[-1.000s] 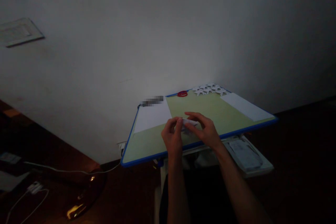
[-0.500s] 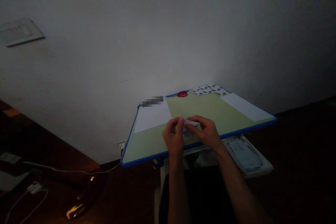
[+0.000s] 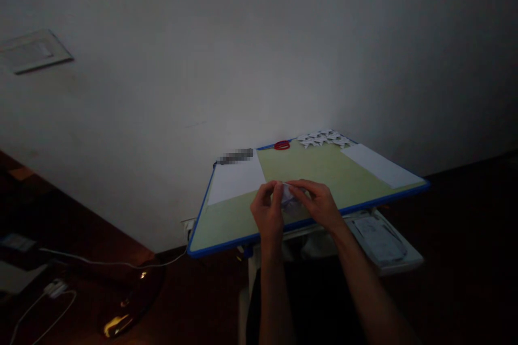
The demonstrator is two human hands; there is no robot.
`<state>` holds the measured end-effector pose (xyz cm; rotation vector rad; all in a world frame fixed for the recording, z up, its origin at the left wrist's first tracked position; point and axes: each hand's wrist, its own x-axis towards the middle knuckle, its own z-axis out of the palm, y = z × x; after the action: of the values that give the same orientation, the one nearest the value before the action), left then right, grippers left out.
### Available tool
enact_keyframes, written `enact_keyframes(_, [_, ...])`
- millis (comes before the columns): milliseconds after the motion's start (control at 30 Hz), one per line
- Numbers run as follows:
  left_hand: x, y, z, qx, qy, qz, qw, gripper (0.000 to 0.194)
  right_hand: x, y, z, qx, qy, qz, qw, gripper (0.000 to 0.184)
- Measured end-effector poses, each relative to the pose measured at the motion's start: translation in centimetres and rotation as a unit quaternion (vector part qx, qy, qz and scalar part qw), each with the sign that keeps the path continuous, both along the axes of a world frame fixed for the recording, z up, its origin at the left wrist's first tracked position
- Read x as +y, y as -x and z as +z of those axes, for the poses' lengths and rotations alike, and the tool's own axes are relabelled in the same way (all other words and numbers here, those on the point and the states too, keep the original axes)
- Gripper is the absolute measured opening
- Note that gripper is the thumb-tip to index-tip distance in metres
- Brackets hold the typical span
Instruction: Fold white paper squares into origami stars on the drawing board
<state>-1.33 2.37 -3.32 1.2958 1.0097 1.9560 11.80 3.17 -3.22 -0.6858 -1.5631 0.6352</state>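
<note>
Between my hands is a small piece of folded white paper (image 3: pixel 288 195), held above the near edge of the tabletop (image 3: pixel 307 170). My left hand (image 3: pixel 268 210) pinches its left side between thumb and fingers. From the right, my right hand (image 3: pixel 318 202) grips the upper edge, thumb and forefinger close to the left thumb. Part of the paper is hidden behind the fingers, and its exact folds are too dim to make out.
Several folded white paper pieces (image 3: pixel 324 138) lie at the back right, near red-handled scissors (image 3: pixel 282 145). White sheets (image 3: pixel 234 178) rest on the left, another sheet (image 3: pixel 380 166) on the right. An open drawer (image 3: pixel 400 267) juts out below. A cable (image 3: pixel 121 264) runs at left.
My right thumb and fingers have shifted left along the paper's top edge, closer to my left hand. The paper flap that stuck out to the right no longer shows.
</note>
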Motion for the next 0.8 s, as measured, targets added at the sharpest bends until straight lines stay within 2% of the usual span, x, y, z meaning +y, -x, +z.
enact_keyframes(167, [-0.1, -0.06, 0.12, -0.006, -0.006, 0.02, 1.0, 0.025, -0.15, -0.16, 0.29, 0.004, 0.024, 0.019, 1.0, 0.025])
enact_keyframes(333, [-0.22, -0.13, 0.29, -0.009, -0.003, 0.023, 1.0, 0.025, -0.28, -0.34, 0.41, -0.013, 0.042, 0.023, 0.999, 0.015])
enact_keyframes(533, [-0.15, -0.17, 0.19, -0.031, 0.004, 0.031, 0.999, 0.027, -0.57, -0.42, 0.48, -0.039, 0.035, 0.046, 0.998, 0.03])
enact_keyframes(800, [-0.04, -0.14, 0.34, -0.038, 0.001, 0.029, 0.999, 0.027, 0.08, -0.24, -0.17, -0.005, 0.078, 0.058, 0.995, 0.025])
